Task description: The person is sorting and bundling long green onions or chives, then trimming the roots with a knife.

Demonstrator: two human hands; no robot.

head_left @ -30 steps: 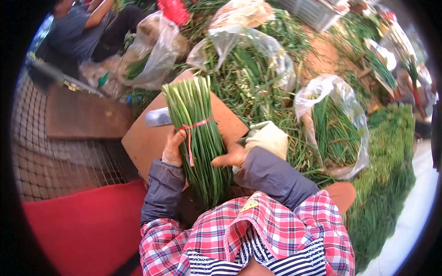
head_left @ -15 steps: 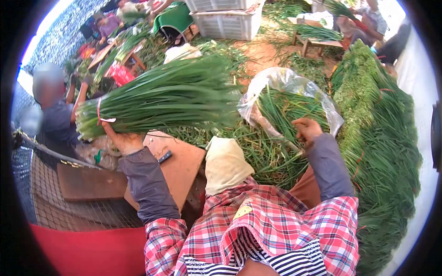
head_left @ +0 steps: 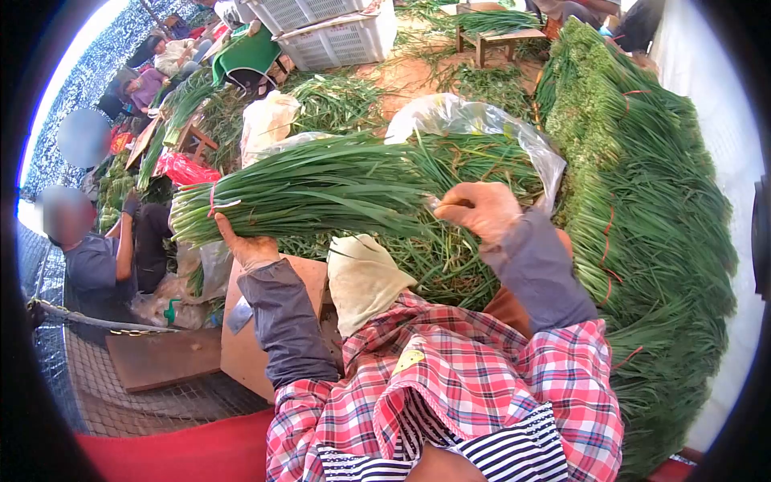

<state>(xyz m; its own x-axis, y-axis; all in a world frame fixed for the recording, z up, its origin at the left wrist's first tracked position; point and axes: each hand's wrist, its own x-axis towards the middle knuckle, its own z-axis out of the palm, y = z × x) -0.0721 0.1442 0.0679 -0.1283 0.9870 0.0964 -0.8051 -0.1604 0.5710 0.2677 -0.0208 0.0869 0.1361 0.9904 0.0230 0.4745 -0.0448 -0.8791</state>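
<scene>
My left hand (head_left: 250,245) holds a large bunch of long green leaves (head_left: 321,181) from below, near its pale cut ends. A pink tie (head_left: 212,199) circles the bunch close to those ends. Near the leaf tips, my right hand (head_left: 482,210) is raised with its thumb and fingers pinched together; what it grips, if anything, is too small to name. Beneath the hands lie loose green leaves (head_left: 458,269) and an open clear plastic bag (head_left: 542,153) with more leaves in it.
A wooden board (head_left: 249,357) stands by my left forearm. Stacked bunches (head_left: 666,241) line the right side. White crates (head_left: 337,40), a green-covered seat (head_left: 247,55) and a low table (head_left: 498,34) are farther back. Co-workers sit at the left and top.
My right hand has moved up and left to the leaf tips. The bunch in my left hand sits slightly lower and farther right. The camera view has shifted.
</scene>
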